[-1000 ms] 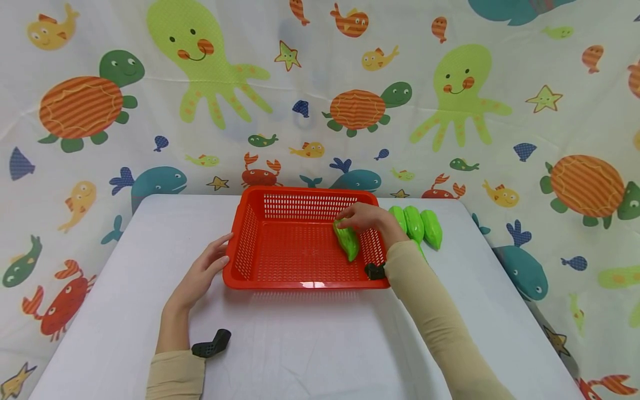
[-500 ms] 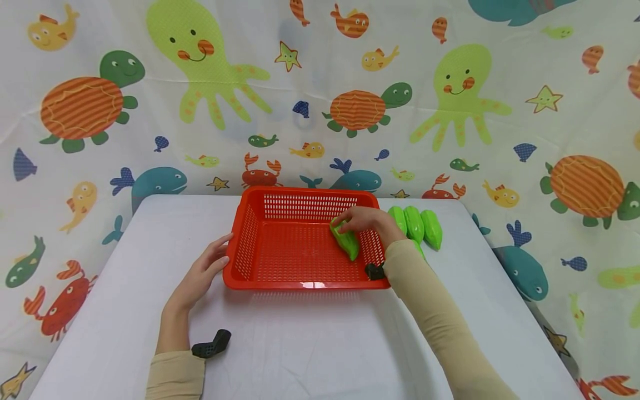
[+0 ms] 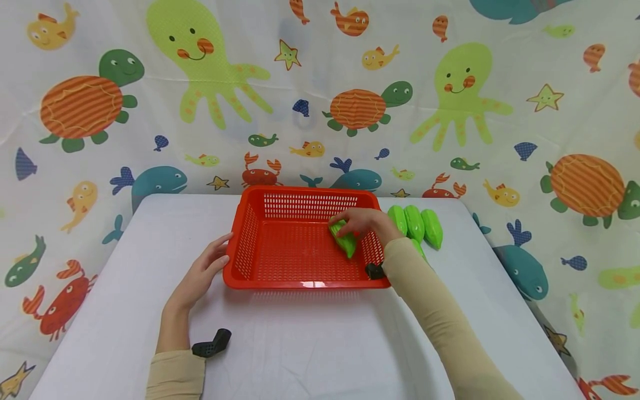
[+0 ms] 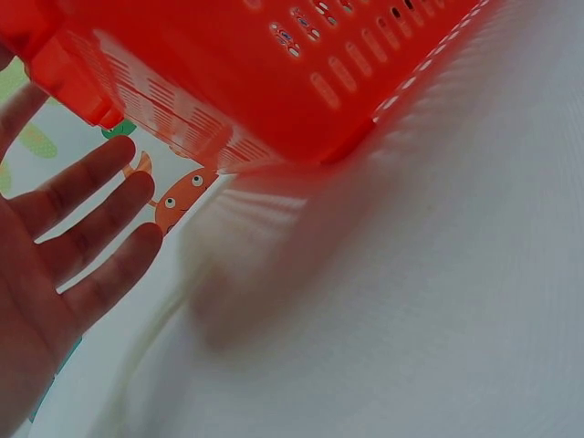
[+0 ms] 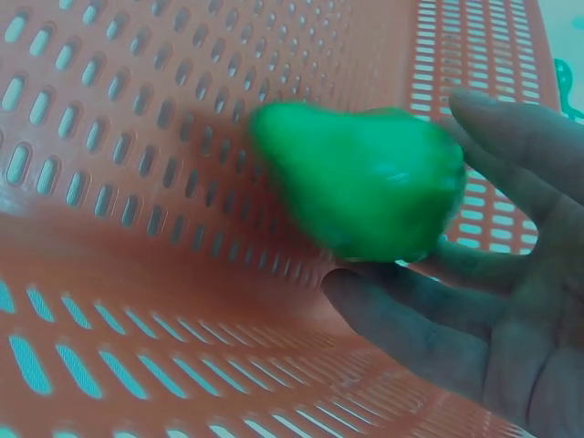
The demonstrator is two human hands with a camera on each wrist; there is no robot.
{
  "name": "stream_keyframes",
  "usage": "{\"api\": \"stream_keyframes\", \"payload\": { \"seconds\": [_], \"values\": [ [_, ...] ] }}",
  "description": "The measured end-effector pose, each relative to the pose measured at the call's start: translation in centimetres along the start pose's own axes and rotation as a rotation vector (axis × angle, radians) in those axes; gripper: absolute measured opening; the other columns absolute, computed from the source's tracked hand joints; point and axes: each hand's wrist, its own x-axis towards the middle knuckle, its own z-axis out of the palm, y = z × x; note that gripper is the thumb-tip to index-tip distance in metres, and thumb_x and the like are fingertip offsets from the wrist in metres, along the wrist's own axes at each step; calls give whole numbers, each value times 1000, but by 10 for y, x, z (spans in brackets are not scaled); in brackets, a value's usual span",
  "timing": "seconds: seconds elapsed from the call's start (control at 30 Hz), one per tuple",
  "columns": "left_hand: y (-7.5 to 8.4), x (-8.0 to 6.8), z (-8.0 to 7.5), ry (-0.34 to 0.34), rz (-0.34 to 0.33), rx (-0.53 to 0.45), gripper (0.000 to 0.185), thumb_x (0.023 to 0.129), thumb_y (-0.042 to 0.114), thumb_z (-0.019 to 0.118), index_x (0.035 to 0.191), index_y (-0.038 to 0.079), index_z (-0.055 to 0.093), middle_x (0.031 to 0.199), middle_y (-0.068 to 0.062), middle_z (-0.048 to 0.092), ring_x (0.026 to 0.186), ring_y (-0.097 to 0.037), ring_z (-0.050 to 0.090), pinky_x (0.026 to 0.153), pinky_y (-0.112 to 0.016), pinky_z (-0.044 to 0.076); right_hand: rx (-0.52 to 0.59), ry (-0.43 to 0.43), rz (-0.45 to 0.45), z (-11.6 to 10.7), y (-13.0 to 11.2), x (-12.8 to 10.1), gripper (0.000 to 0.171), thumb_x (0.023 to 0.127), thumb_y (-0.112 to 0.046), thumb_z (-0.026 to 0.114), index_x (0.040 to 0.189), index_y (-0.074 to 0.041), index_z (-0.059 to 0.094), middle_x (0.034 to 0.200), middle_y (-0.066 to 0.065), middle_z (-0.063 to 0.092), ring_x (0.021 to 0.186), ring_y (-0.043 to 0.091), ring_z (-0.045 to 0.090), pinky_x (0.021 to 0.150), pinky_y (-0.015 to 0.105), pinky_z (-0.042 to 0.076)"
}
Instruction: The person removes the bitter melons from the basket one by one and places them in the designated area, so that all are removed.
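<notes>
A red plastic basket [image 3: 307,285] with slotted walls stands in the middle of the table. Inside its right half, my right hand [image 3: 362,221] holds a glossy green pepper [image 3: 344,243], tapered toward one end. The right wrist view has that pepper [image 5: 360,187] between the thumb and the fingers, over the slotted floor. My left hand [image 3: 204,271] is at the basket's left side, fingertips right at the rim. Its fingers [image 4: 100,214] look spread and fairly straight in the left wrist view, below the basket's outer wall.
Several more green peppers [image 3: 415,224] lie on the white table [image 3: 310,344] just right of the basket, one partly hidden by the right forearm. A sea-animal printed curtain [image 3: 310,72] hangs behind the table. Each wrist carries a black camera [image 3: 212,344].
The right hand and the pepper have shifted slightly left and lower inside the basket, and the pepper's tip has swung a little left. The left hand and the basket have stayed put.
</notes>
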Motion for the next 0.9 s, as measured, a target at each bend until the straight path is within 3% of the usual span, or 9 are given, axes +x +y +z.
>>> {"api": "stream_keyframes", "payload": {
  "seconds": [0.3, 0.57, 0.8, 0.9],
  "values": [
    [0, 0, -1, -4, 4, -9, 59, 101, 36, 50, 155, 25, 28, 146, -18, 40, 133, -36, 39, 104, -66, 33, -43, 52, -29, 2, -1, 1, 46, 91, -27, 69, 136, -22, 59, 136, 8, 47, 123, 27, 39, 94, 39, 49],
    [0, 0, -1, -7, 5, -17, 59, 101, 35, 51, 155, 25, 29, 147, -17, 40, 133, -36, 38, 104, -66, 33, -146, 105, -128, 0, -3, 0, 31, 92, -24, 69, 121, -15, 65, 121, 9, 54, 112, 25, 48, 90, 34, 49],
    [-1, 1, -1, -9, 9, -18, 59, 101, 35, 51, 155, 25, 28, 147, -17, 40, 134, -37, 38, 104, -66, 32, -221, 114, -144, -2, -3, -1, 36, 94, -22, 65, 130, -16, 63, 127, 9, 54, 115, 26, 48, 97, 39, 45],
    [-1, 0, -1, -7, 10, -20, 59, 101, 35, 51, 155, 25, 28, 147, -17, 40, 133, -37, 38, 104, -65, 33, -203, 141, -151, -3, -3, -2, 38, 95, -24, 64, 132, -17, 62, 129, 8, 54, 115, 25, 48, 94, 36, 47]
  ]
}}
